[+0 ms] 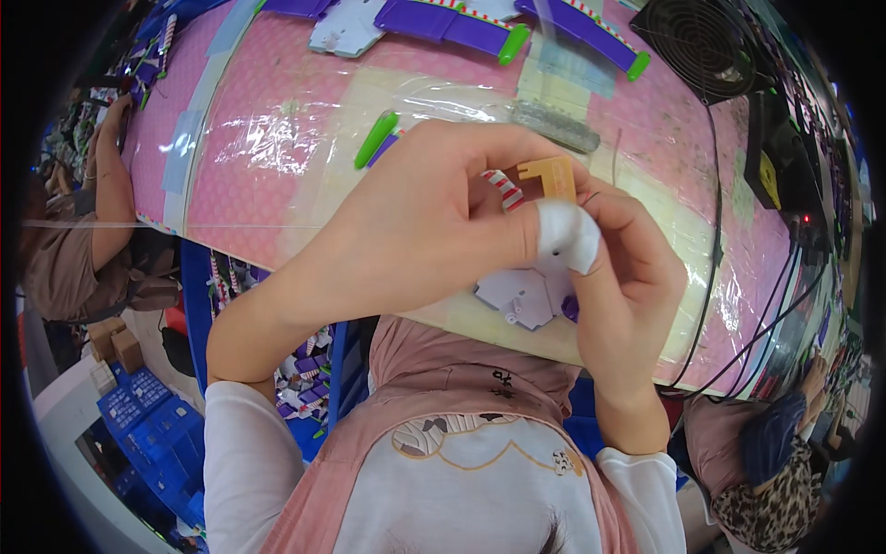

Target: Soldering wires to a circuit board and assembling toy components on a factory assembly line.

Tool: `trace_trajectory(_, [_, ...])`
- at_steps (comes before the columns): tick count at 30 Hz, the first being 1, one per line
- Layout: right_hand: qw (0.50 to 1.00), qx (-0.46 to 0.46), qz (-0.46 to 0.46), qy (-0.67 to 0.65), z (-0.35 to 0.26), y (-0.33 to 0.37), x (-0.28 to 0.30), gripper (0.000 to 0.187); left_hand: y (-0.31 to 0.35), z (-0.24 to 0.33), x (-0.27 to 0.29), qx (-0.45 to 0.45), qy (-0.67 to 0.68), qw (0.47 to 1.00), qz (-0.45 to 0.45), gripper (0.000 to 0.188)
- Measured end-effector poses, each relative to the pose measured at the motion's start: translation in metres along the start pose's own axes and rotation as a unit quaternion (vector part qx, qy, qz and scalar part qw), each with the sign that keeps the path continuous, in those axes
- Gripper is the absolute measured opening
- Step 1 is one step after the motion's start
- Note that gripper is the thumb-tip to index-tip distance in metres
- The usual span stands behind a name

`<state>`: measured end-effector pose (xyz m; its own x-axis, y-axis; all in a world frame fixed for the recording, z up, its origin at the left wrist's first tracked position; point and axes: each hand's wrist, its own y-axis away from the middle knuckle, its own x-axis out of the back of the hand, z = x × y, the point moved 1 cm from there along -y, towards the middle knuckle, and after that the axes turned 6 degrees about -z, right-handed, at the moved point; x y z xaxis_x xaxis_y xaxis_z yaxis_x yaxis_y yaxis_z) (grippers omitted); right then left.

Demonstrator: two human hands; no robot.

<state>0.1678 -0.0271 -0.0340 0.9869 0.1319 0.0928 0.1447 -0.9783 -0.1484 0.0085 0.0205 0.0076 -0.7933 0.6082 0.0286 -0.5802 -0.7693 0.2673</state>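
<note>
In front of my chest, above the table's near edge, both hands are closed around a toy wing (pixel 521 297) with a pale grey-white body. Its green tip (pixel 377 138) and red-and-white striped edge (pixel 503 189) show around my left hand (pixel 415 212). My right hand (pixel 641 277) grips the right side, where a bit of purple shows. A small flat yellow-orange notched piece (pixel 551 175) sits between the fingers of both hands. White wrap (pixel 565 235) covers the thumb tips, which meet at the wing. My fingers hide most of the wing's middle.
More purple wings (pixel 443 28) with green tips lie along the table's far side. A clear strip roll (pixel 558 127) lies beyond my hands. A black fan (pixel 697 46) and dark cables (pixel 715 222) stand right. Blue bins (pixel 323 360) hold striped parts. Co-workers sit left (pixel 78 231) and right.
</note>
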Motion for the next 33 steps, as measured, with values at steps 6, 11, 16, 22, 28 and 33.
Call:
trace_trajectory(6, [0.970,-0.063,0.061,-0.228,-0.008,-0.005,-0.011,0.014,0.002,-0.012,0.016,0.007,-0.047,0.995,0.084,0.013])
trace_trajectory(11, [0.984,-0.105,0.080,-0.122,-0.014,-0.002,-0.012,0.015,0.003,-0.015,0.014,-0.029,0.060,0.995,0.078,0.012])
trace_trajectory(16, [0.993,-0.044,0.096,0.042,-0.008,-0.002,-0.015,0.016,0.007,-0.015,0.015,-0.056,-0.085,0.989,0.106,0.014])
trace_trajectory(22, [0.991,-0.114,0.066,-0.003,-0.016,-0.006,-0.021,0.021,0.010,-0.022,0.008,-0.074,-0.046,0.986,0.145,0.021])
trace_trajectory(28, [0.985,-0.137,0.061,-0.083,-0.016,-0.009,-0.023,0.019,0.013,-0.017,0.007,-0.059,0.006,0.991,0.122,0.019])
trace_trajectory(33, [0.981,-0.145,0.063,-0.112,-0.016,-0.009,-0.023,0.017,0.015,-0.015,0.006,-0.063,0.015,0.990,0.127,0.016])
